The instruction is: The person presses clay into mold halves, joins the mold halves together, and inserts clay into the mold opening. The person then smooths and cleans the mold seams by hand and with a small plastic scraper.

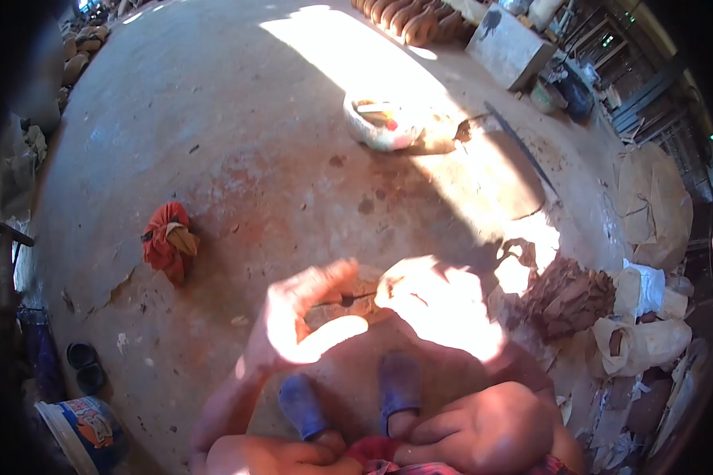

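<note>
My left hand (291, 317) is raised in front of my knees, its fingers and thumb cupped around a brownish clay piece (339, 312) with a dark hole in it. Close beside it on the right, my right hand (444, 305) is bent in toward the piece, with its fingers together. Strong sunlight washes out much of this hand. A thin dark line runs from its fingertips to the hole; I cannot tell whether it is a tool. The piece's full shape is partly hidden by the hands.
A red cloth bundle (170, 241) lies on the floor to the left. Ahead stands a bowl (376, 131) with items inside. A heap of brown clay (570, 299) and crumpled sacks (646, 344) lie at right, a bucket (83, 435) at lower left. Clay pots (412, 20) line the back.
</note>
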The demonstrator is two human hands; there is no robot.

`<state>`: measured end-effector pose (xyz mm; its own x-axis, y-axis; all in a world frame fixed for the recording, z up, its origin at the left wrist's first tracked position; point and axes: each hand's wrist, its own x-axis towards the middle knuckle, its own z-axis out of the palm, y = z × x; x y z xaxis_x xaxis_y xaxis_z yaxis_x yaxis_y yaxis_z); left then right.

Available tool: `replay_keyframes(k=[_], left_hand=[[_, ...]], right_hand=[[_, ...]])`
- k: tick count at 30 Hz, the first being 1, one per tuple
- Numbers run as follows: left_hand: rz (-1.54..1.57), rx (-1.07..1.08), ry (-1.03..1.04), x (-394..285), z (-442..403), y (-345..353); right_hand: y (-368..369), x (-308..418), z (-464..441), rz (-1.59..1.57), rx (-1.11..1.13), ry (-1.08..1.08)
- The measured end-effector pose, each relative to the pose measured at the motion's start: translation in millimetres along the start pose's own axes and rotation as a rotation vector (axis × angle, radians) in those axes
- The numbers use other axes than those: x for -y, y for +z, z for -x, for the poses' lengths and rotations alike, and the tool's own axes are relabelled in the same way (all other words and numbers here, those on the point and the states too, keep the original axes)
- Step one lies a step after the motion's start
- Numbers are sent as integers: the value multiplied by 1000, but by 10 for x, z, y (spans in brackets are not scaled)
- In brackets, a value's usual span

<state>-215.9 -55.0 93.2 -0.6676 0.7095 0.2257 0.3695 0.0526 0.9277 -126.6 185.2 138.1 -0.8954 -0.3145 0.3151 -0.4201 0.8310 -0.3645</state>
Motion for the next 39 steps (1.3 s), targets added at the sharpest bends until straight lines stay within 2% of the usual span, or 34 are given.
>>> replay_keyframes(k=[2, 4, 5, 7, 9, 11, 12, 13, 14, 15, 16, 17, 21, 23, 27, 28, 29, 31, 32, 34, 37, 39], left_hand=[[13, 57, -18, -112, 57, 33], [425, -90, -272, 21, 197, 141], [421, -95, -261, 74, 230, 150], [843, -103, -348, 200, 288, 104], [847, -120, -325, 254, 262, 10], [715, -88, -257, 189, 191, -129], [774, -159, -290, 110, 135, -177], [814, -130, -261, 27, 67, -303], [771, -96, -290, -68, -12, -449], [732, -63, -321, -182, -98, -596], [564, 7, -347, -350, -217, -761], [572, 1, -349, -429, -306, -879], [532, 43, -351, -857, -658, -1273], [388, 84, -340, -987, -757, -1379], [681, 80, -461, -971, -708, -1287], [666, 29, -455, -914, -648, -1202], [642, -29, -458, -1035, -662, -1147], [626, 20, -510, -828, -473, -1139], [659, 33, -535, -899, -432, -1106], [664, 49, -545, -963, -336, -990], [652, 114, -581, -1089, -233, -880], [779, 109, -502, -1003, -186, -777]], right_hand=[[202, 39, -46, -211, 11, 85], [305, 53, -82, -254, -78, 22], [349, 65, -104, -249, -121, -21], [391, 97, -157, -238, -197, -103], [395, 101, -254, -215, -243, -178], [349, 78, -390, -223, -223, -247], [308, 60, -472, -230, -202, -280], [251, 19, -608, -237, -160, -349], [213, 5, -784, -233, -217, -434], [102, -8, -938, -255, -164, -482], [41, -22, -1114, -223, -196, -538], [-15, -32, -1292, -189, -227, -592], [-401, -59, -1758, -181, -331, -671], [-533, -57, -1820, -208, -338, -621], [-504, 58, -1616, -354, -335, -411], [-475, 170, -1527, -442, -318, -288], [-544, 250, -1494, -430, -265, -230], [-485, 301, -1351, -616, -112, -143], [-534, 316, -1305, -616, -114, -148], [-656, 338, -1197, -591, 130, -56], [-688, 352, -1138, -631, 105, -50], [-719, 407, -1156, -774, -1, -65]])
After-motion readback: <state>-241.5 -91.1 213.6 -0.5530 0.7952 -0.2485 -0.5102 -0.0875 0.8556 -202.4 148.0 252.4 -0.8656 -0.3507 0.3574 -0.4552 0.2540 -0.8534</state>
